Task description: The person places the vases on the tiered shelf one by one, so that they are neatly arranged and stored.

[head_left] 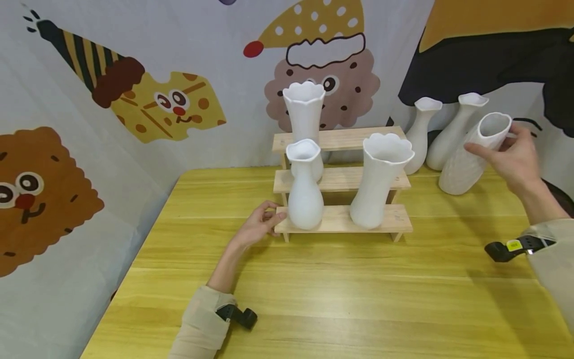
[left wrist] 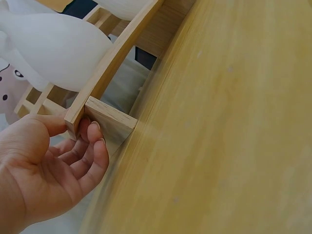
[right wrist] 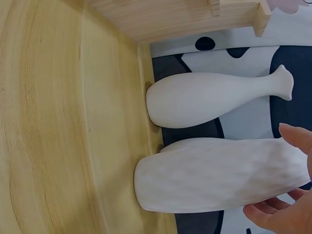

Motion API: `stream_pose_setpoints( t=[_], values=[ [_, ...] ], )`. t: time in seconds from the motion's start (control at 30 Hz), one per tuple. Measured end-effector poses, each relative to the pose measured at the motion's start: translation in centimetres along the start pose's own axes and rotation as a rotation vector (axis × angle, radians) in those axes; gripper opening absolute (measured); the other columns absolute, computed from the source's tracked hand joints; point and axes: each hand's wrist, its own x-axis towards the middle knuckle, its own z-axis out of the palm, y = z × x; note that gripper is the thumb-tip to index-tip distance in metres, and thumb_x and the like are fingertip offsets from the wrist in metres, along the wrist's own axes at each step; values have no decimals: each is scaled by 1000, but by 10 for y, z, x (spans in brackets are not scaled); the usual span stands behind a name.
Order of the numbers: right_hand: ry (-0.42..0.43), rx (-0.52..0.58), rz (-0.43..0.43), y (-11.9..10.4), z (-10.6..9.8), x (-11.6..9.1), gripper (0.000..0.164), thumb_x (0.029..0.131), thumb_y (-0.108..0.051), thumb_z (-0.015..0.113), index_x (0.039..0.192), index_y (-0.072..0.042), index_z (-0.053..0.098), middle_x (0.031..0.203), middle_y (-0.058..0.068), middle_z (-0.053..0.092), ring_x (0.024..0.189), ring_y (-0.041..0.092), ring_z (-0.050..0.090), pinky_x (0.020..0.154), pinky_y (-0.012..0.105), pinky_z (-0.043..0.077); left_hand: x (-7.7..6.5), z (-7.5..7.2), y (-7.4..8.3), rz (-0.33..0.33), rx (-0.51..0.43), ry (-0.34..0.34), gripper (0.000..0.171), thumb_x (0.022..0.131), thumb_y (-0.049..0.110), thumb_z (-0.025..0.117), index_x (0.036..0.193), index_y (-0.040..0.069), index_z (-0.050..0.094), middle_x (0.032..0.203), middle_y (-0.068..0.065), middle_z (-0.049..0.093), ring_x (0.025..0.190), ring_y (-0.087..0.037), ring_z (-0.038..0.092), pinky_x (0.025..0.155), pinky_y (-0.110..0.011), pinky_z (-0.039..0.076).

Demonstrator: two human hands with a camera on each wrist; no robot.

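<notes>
Left hand (head_left: 262,219), center of head frame: thumb and curled fingers pinching the left end of the bottom tier of a three-tier wooden stand (head_left: 336,226). Left wrist view, thumb on the plank end, other fingers bent in underneath.

Right hand (head_left: 520,154), right side of frame: fingers and thumb grasping a white textured vase (head_left: 464,162) near its rim. Vase leans, mouth toward upper right; can't tell if its base touches the worktop (head_left: 291,299).

On the stand: narrow-necked white vase (head_left: 306,204), bottom tier left, upright, close to the left hand; scalloped-rim vase (head_left: 381,174), bottom tier right; taller-looking scalloped vase (head_left: 305,107) behind the narrow-necked one, lower part partly hidden by it.

Right of stand, upper right of frame: two more narrow-necked vases on the worktop near the backdrop, one nearer the stand (head_left: 419,134), the other (head_left: 453,134) just behind the held vase, partly covered by it.

Printed backdrop (head_left: 215,40) across top and left: cartoon cheese (head_left: 152,117) upper left, brown biscuit (head_left: 49,199) left edge. Beige sleeves (head_left: 199,321) on both arms, black wrist cameras (head_left: 237,315) strapped on.
</notes>
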Motion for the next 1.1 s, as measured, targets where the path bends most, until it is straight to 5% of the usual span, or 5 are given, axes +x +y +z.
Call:
stream_pose_setpoints(
  t=[0.3, 0.5, 0.83, 1.0, 1.1],
  values=[
    [14, -38, -9, 7, 2, 4, 85, 95, -46, 66, 159, -9, 24, 158, 22, 31, 130, 28, 40, 116, 43, 37, -1, 0, 1, 5, 3, -1, 40, 104, 21, 61, 131, -3, 43, 92, -9, 60, 65, -14, 44, 79, -43, 61],
    [91, -132, 13, 7, 5, 5, 85, 92, -51, 66, 156, -5, 32, 149, 24, 42, 113, 22, 47, 95, 32, 45, -1, 1, 2, 6, -2, -3, 40, 104, 20, 60, 132, -3, 43, 95, -10, 62, 66, -16, 44, 81, -49, 61],
    [141, -164, -43, 10, 4, -4, 80, 94, -46, 66, 153, -3, 36, 148, 27, 44, 122, 37, 44, 104, 44, 44, 0, 0, 1, 6, 0, -6, 39, 104, 21, 61, 129, -3, 43, 83, -5, 53, 64, -15, 43, 79, -43, 62],
    [132, -147, -45, 10, 0, -10, 78, 94, -46, 66, 154, -5, 38, 149, 25, 45, 120, 30, 45, 106, 42, 44, -1, 1, 1, 5, 3, -1, 39, 104, 22, 62, 129, -2, 44, 87, -7, 55, 64, -14, 43, 79, -42, 62],
    [157, -149, -55, 10, -3, -14, 77, 91, -47, 70, 149, -3, 44, 140, 23, 52, 103, 11, 48, 90, 26, 45, -2, 2, 2, 4, 1, 1, 38, 104, 21, 62, 129, -2, 44, 89, -8, 56, 64, -14, 43, 78, -42, 62]
  ],
)
